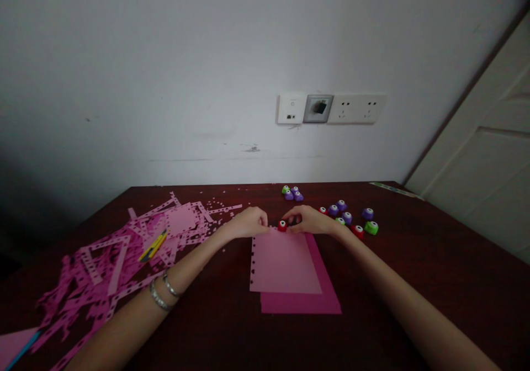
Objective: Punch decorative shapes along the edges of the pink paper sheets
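A light pink sheet of paper, with small shapes punched along its left edge, lies over a darker magenta sheet. At its far edge sits a small red craft punch with a white and black button. My left hand is closed on the sheet's far left corner, just left of the punch. From the other side my right hand curls its thumb and fingers against the punch; its fingertips are partly hidden. Two silver bracelets circle my left wrist.
Punched pink paper strips and scraps heap on the left, with a yellow cutter knife on top. Several purple, green and red punches stand on the right; a smaller cluster stands near the wall. A blue stick-like object lies at lower left.
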Action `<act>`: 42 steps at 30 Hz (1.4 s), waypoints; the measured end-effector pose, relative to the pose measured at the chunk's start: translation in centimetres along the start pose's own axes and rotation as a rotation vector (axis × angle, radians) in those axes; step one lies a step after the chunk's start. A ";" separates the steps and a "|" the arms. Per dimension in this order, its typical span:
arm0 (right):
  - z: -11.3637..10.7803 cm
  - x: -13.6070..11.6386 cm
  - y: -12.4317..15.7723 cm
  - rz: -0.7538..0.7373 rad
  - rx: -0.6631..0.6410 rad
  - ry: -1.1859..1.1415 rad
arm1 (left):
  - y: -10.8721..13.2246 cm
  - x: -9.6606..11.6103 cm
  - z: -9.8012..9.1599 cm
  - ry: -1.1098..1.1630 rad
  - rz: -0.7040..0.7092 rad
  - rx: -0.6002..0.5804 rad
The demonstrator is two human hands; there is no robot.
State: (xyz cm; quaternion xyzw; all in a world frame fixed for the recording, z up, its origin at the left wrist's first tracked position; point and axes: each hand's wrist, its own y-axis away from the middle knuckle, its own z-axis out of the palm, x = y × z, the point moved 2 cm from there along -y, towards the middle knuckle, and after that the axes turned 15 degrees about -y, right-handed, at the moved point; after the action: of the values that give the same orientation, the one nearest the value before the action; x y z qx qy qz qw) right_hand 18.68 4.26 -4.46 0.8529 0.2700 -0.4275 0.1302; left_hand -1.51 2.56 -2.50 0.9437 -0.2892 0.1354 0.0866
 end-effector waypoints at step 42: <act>1.0 -0.4 -0.2 -0.026 0.028 0.047 | -2.0 1.2 1.7 -0.252 0.001 -0.201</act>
State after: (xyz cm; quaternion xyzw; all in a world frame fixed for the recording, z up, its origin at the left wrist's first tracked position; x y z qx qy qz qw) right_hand 17.67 3.78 -4.73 0.8609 0.2780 -0.4127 0.1062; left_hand 0.92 3.17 -3.88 0.9396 -0.3106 -0.0138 0.1435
